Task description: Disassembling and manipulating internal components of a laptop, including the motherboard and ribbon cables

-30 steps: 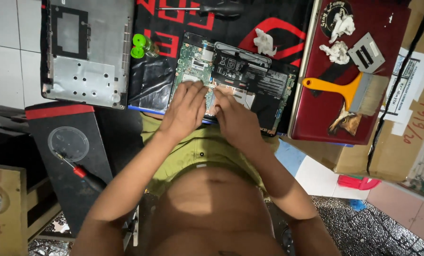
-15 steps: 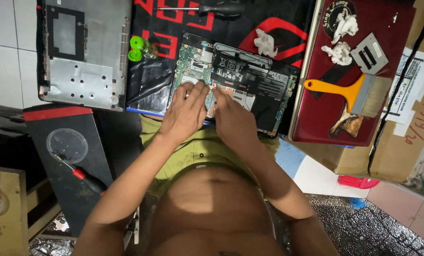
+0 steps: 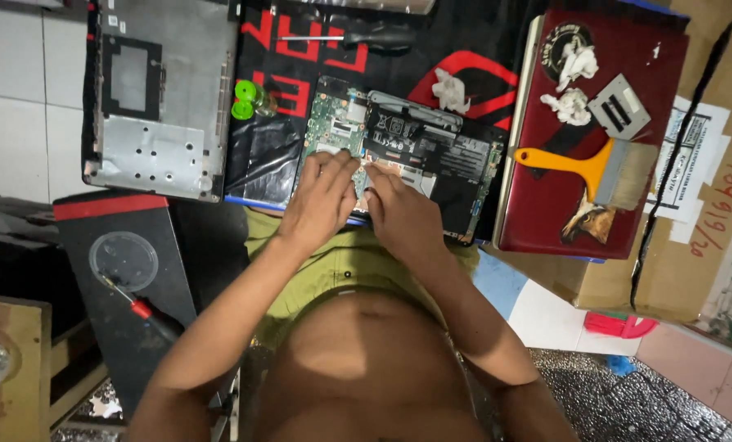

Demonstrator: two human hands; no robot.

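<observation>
Hands pressed flat on opened laptop base [image 3: 419,168], centre of black-and-red mat [image 3: 317,57]. Left hand [image 3: 321,200] laid on green board area, fingers spread, nothing gripped. Right hand [image 3: 403,213] just beside it, fingertips on the board; grip closure cannot be told. Grey bottom cover [image 3: 157,98] placed at 10 o'clock. Black screwdriver [image 3: 358,37] seen at 12. Orange-handled brush [image 3: 591,168] laid on red case [image 3: 599,131] at 3.
</observation>
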